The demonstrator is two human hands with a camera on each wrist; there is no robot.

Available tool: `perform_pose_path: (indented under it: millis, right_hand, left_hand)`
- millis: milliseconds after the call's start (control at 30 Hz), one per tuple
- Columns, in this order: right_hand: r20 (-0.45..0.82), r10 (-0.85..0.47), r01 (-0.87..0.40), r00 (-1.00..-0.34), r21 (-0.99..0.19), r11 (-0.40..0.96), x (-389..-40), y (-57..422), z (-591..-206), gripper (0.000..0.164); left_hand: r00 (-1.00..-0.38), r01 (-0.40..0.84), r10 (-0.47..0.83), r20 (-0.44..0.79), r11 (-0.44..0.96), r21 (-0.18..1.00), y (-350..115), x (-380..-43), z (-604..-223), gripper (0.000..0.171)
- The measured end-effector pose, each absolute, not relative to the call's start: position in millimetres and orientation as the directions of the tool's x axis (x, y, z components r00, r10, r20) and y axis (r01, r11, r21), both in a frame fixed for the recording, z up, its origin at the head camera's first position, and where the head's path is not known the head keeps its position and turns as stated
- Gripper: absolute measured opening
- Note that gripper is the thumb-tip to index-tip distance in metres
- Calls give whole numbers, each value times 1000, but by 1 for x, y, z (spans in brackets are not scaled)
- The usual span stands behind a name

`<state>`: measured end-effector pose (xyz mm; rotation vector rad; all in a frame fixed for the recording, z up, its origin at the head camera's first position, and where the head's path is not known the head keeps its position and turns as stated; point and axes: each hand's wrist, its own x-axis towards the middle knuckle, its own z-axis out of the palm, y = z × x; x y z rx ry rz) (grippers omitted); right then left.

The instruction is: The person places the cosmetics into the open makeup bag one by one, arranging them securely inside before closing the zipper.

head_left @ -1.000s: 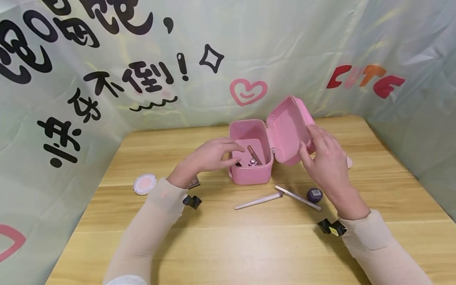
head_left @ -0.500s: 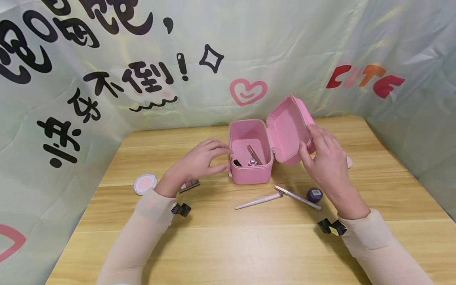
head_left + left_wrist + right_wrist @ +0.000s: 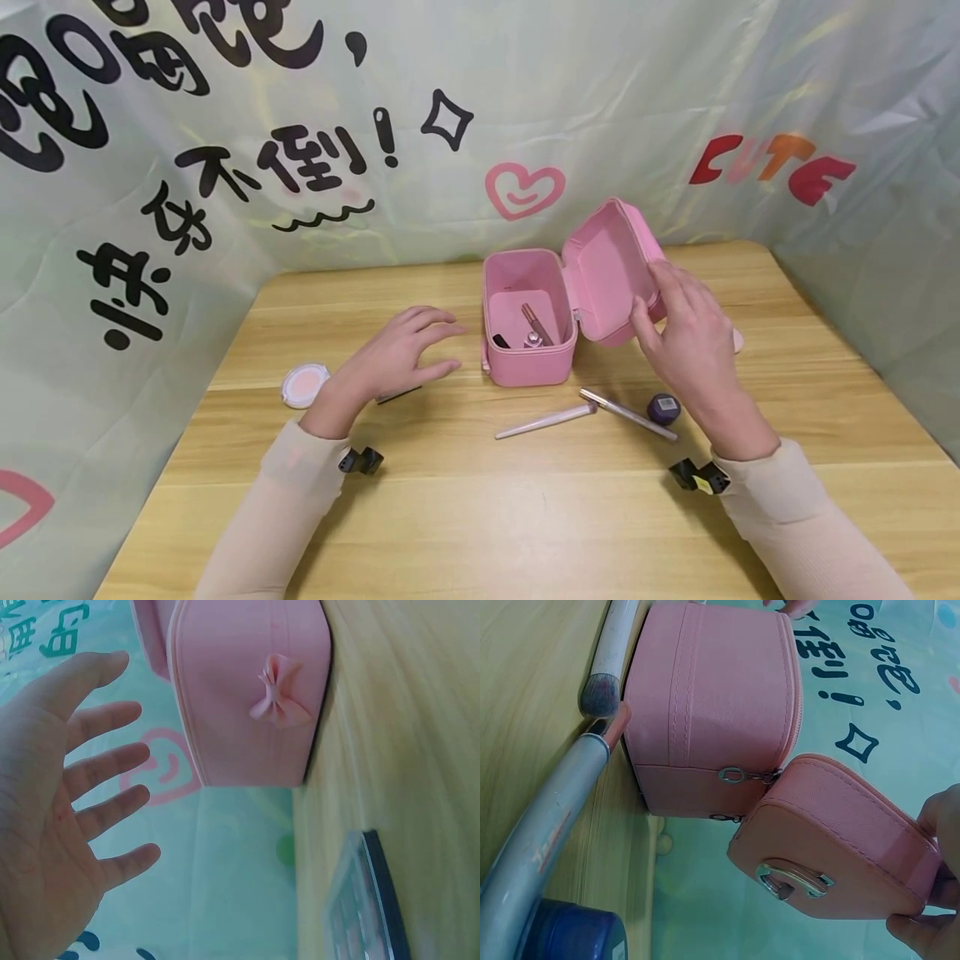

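A pink cosmetic case [image 3: 528,368] stands on the wooden table with its lid [image 3: 609,271] swung out to the right. My right hand [image 3: 688,358] grips the lid's outer edge between thumb and fingers. Inside the case lie a brown lipstick-like tube [image 3: 536,325], a small silver-capped item [image 3: 533,339] and a black piece [image 3: 501,341]. Left of the case, my left hand [image 3: 390,354] hovers with fingers spread, holding nothing. Below that hand lies an eyeshadow palette [image 3: 360,900], mostly hidden in the head view. A bow [image 3: 279,694] decorates the case's left side.
In front of the case lie two makeup brushes, one pale [image 3: 543,422] and one silver [image 3: 630,415]. A dark blue round jar [image 3: 663,408] is beside the silver one. A pink compact [image 3: 305,385] lies at the left. Behind my right hand shows a pale pink item [image 3: 738,340].
My left hand has drawn out of the case and moved left, its fingers spread. My right hand stays on the lid.
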<state>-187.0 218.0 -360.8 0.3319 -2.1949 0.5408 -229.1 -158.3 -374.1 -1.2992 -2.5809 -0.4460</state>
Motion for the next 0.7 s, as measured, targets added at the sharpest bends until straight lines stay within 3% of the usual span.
perform_pose_path:
  millis: [333, 700]
  right_hand:
    - [817, -60, -429, -574, -237, 872, -189, 218, -363, 45]
    - [868, -125, -462, -481, -130, 877, -193, 220, -365, 46]
  left_hand:
    - [-627, 777, 712, 317, 601, 187, -175, -228, -388, 49]
    - [-727, 687, 656, 205, 687, 238, -195, -227, -405, 50]
